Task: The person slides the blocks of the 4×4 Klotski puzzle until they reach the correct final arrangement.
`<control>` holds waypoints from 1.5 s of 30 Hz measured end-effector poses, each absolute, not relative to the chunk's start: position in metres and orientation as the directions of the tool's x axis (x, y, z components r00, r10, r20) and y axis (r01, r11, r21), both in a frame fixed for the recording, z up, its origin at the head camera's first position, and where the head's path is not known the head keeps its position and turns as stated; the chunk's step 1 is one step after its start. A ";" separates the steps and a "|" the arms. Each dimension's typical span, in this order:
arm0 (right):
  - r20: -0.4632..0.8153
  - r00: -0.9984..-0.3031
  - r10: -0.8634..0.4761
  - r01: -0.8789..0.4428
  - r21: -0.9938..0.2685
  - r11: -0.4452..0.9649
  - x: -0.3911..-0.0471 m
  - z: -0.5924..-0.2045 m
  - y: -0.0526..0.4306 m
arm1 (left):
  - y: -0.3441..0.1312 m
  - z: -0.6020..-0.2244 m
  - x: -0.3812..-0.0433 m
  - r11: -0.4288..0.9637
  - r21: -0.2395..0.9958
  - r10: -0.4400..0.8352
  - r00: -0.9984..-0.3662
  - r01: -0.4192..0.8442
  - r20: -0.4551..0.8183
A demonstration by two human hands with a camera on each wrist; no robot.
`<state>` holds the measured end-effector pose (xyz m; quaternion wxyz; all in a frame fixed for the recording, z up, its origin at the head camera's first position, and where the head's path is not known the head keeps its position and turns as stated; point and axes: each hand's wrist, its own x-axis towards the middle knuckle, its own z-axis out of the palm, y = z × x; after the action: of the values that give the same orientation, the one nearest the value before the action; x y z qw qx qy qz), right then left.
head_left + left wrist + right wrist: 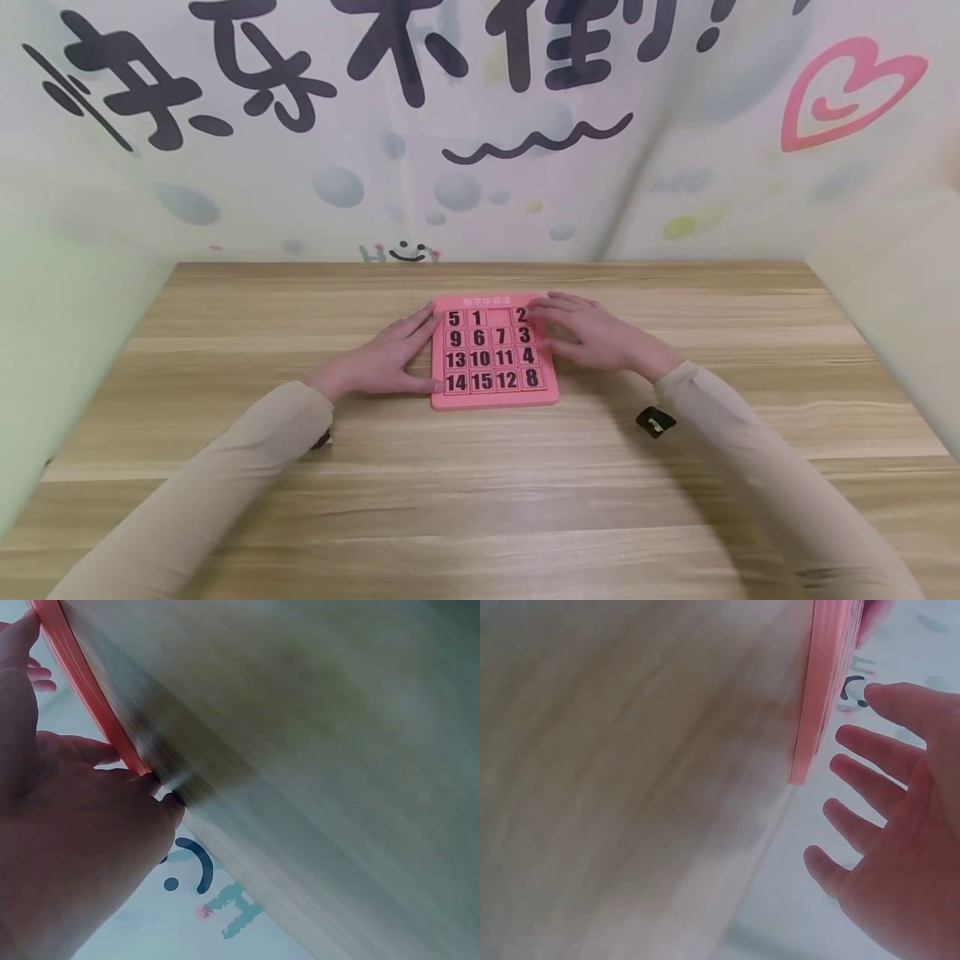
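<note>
A pink number sliding puzzle (495,400) lies flat on the wooden table, its numbers facing me upright. Its top row reads 5, 1, an empty slot (498,317), then 2. My left hand (386,358) rests along the puzzle's left edge, thumb near the lower corner and fingers near the upper one. In the left wrist view, fingertips (112,752) touch the pink side. Over the right edge, my right hand (592,333) is spread with its fingertips close by the 2 and 3 tiles. The right wrist view shows those fingers separated and holding nothing.
The wooden table (480,500) ends at a white wall sheet (480,208) with dark lettering and bubble prints. A black wrist device (656,422) shows at the right cuff, and part of another (322,440) at the left.
</note>
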<state>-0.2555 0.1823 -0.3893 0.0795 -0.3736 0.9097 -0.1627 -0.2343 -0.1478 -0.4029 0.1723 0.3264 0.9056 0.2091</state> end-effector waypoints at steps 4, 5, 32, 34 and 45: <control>-0.052 -0.723 -0.689 -0.629 -0.365 0.687 -0.255 -0.389 0.183 | -0.147 -0.402 -0.234 0.696 0.491 0.667 -0.725 0.524 -0.172; -0.060 -0.726 -0.685 -0.620 -0.372 0.690 -0.255 -0.389 0.182 | -0.147 -0.402 -0.234 0.696 0.490 0.668 -0.724 0.525 -0.172; -0.080 -0.638 -0.766 -0.718 -0.300 0.628 -0.239 -0.392 0.172 | -0.147 -0.402 -0.236 0.693 0.493 0.671 -0.721 0.526 -0.173; -0.060 -0.627 -0.777 -0.737 -0.276 0.616 -0.235 -0.392 0.176 | -0.147 -0.401 -0.235 0.693 0.493 0.670 -0.722 0.526 -0.171; -0.068 -0.619 -0.783 -0.756 -0.221 0.617 -0.218 -0.389 0.194 | -0.146 -0.401 -0.235 0.698 0.493 0.667 -0.722 0.520 -0.184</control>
<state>-0.2183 0.1937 -0.3894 0.0790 -0.4294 0.8956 -0.0852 -0.2345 -0.1460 -0.4014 0.1775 0.3283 0.9041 0.2080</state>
